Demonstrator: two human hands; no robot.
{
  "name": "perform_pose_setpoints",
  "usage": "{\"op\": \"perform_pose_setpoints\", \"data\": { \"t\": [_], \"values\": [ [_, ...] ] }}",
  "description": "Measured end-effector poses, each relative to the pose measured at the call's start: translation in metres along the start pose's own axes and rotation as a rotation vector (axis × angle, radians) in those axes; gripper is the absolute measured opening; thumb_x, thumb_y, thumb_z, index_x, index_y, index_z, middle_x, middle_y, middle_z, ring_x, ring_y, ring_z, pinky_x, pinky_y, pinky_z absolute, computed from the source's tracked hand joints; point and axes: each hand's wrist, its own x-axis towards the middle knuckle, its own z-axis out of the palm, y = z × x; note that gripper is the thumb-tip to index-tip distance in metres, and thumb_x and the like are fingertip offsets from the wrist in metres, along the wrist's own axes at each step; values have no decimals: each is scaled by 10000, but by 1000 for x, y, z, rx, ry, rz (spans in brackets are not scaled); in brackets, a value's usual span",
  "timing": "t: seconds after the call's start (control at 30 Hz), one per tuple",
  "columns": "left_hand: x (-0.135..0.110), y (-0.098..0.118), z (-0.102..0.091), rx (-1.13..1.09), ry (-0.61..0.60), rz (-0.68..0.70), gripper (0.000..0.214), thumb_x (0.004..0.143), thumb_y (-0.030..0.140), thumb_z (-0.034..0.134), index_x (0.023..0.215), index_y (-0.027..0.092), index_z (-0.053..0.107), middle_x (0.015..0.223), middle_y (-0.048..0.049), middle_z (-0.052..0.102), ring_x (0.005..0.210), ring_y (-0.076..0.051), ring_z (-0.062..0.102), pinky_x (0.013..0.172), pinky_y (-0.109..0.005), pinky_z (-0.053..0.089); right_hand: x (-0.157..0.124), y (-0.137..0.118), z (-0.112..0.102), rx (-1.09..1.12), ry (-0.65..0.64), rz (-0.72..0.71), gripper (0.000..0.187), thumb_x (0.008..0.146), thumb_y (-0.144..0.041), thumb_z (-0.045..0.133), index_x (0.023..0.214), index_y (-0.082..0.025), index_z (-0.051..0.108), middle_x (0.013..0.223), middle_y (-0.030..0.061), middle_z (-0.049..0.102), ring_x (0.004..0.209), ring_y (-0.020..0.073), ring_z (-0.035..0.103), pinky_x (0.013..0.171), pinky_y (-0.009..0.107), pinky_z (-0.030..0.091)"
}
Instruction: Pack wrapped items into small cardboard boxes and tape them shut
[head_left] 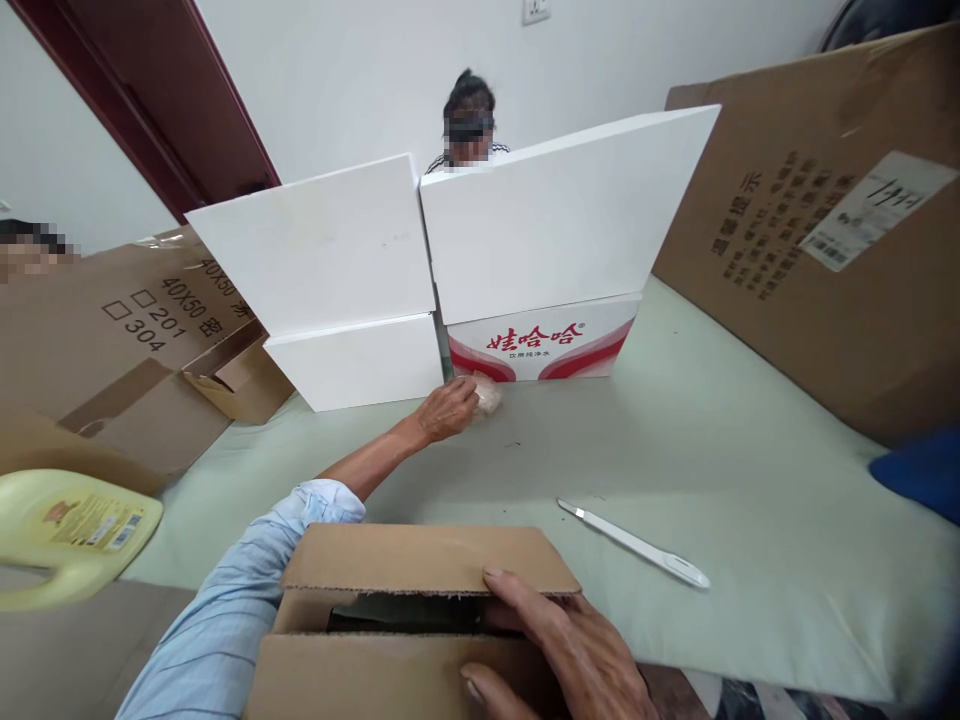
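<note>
My left hand stretches forward to the foot of the white boxes, its fingers closed on a pale, beige, shiny bundle whose kind I cannot make out. In front of me stands a brown cardboard box with its two top flaps partly raised and a dark gap between them. My right hand grips the box's right end, one finger over the far flap and the thumb on the near flap. Some fingers reach into the gap, where the contents are hidden. A white craft knife lies on the green tabletop.
White boxes form an upright wall across the table, one with red lettering. Large cartons stand at the left and right. A yellow jug is at the left edge. A person sits behind the boxes.
</note>
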Motion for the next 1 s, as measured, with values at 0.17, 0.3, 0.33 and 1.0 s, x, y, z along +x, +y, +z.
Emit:
{"op": "perform_pose_setpoints", "data": {
  "t": [0.17,0.3,0.33,1.0],
  "values": [
    [-20,16,14,-14,-28,-43,618,1041,420,628,1479,3,497,1552,-341,494,1489,-451,475,1206,-553,416,-1,-6,2,-2,15,-10,545,1003,-387,684,1525,-261,587,1058,70,839,898,262,822,878,372,691],
    [-30,24,16,-69,-55,-84,757,993,401,701,1585,33,408,1698,-363,340,1615,-501,308,1253,-626,348,3,-14,4,4,36,-18,517,1011,-345,672,1508,-244,571,1033,67,831,924,264,817,920,381,677],
    [-31,22,11,-92,-56,-97,738,989,394,704,1588,67,424,1705,-343,353,1616,-496,314,1238,-638,369,5,-15,4,9,37,-24,497,1022,-335,660,1498,-236,560,1023,63,827,919,256,814,935,377,670],
    [-279,84,-206,-526,59,-177,389,1091,240,490,1420,268,696,1604,-143,555,1441,-302,561,1201,-476,472,45,-11,19,85,-5,-95,475,1014,-321,645,1472,-226,566,1148,96,795,961,238,783,848,383,665]
  ]
}}
